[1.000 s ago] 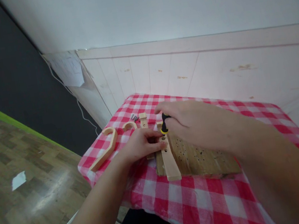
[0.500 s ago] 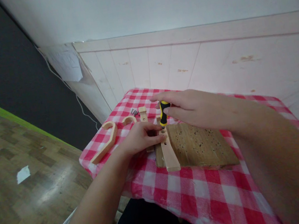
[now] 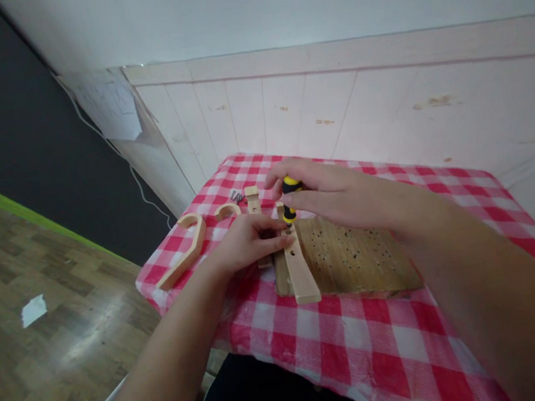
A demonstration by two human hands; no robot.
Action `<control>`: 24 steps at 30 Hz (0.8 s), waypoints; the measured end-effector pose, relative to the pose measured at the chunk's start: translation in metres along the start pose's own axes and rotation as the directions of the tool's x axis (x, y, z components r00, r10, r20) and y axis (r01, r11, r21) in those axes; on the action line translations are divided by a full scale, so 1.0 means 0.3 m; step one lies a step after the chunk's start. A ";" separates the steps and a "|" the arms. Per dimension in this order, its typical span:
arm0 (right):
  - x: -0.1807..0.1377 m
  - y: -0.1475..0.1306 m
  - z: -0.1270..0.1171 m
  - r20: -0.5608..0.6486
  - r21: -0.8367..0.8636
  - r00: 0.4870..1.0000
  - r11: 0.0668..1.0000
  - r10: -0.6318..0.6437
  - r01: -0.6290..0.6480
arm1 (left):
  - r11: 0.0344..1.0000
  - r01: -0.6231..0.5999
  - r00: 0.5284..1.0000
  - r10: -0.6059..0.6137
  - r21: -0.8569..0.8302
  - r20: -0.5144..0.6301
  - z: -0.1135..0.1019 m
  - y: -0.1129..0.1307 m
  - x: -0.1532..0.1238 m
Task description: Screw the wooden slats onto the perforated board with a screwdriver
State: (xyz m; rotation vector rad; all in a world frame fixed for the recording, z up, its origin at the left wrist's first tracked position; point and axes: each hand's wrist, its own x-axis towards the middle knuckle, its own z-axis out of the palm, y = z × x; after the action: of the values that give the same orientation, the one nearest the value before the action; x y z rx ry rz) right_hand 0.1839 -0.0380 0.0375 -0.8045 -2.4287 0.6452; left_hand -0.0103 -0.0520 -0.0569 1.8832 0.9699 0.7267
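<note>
My right hand (image 3: 328, 185) has its fingers around the yellow and black handle of a short screwdriver (image 3: 290, 186). The tool stands nearly upright, its tip at a hole in a pale wooden piece (image 3: 303, 279). That piece flares toward its near end and lies along the left side of a worn brown board (image 3: 356, 257) full of small holes. My left hand (image 3: 248, 240) grips the pale piece by its edges, thumb and fingers close to the screwdriver's tip. Whether a screw sits under the tip is too small to make out.
Left of my left hand lie two hook-shaped wooden pieces (image 3: 188, 256) and another drilled wooden piece (image 3: 252, 198), partly hidden. Several screws (image 3: 237, 196) are beyond them. A red and white checked cloth (image 3: 368, 333) covers the table, which stands against a white panelled wall (image 3: 245, 117).
The screwdriver has turned a little more upright, and the right hand's fingers have shifted around its handle. My left hand stays on the wooden piece. The whole view has shifted slightly.
</note>
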 end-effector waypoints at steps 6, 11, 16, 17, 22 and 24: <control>0.015 -0.065 0.058 -0.246 -0.588 0.933 0.725 0.263 -0.359 | 0.998 -0.017 0.999 0.019 0.062 -0.030 -0.005 -0.001 0.007; 0.028 -0.028 0.109 -0.354 -0.396 0.900 0.831 0.256 -0.392 | 0.998 -0.022 1.000 0.022 0.060 -0.011 -0.012 0.004 0.006; -0.015 0.002 0.001 -0.039 -0.168 0.998 0.984 0.054 -0.060 | 1.000 -0.019 1.000 0.019 0.008 0.005 -0.002 -0.002 0.005; -0.021 -0.005 -0.015 0.020 -0.173 0.999 0.984 0.049 -0.045 | 1.000 -0.015 1.000 0.016 -0.020 0.018 0.001 -0.004 0.006; 0.005 -0.049 0.019 -0.208 -0.594 0.917 0.700 0.341 -0.396 | 0.998 0.006 1.000 -0.006 -0.062 -0.006 0.009 -0.007 0.010; 0.025 -0.049 0.058 -0.386 -0.575 0.838 0.610 0.386 -0.546 | 0.999 -0.006 1.000 0.006 -0.048 -0.002 0.008 -0.004 0.012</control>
State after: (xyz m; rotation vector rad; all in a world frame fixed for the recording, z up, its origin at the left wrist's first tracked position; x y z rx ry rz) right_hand 0.1624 -0.0484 0.0351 -1.7514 -2.2139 -0.2131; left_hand -0.0069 -0.0497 -0.0587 1.8447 0.9400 0.7488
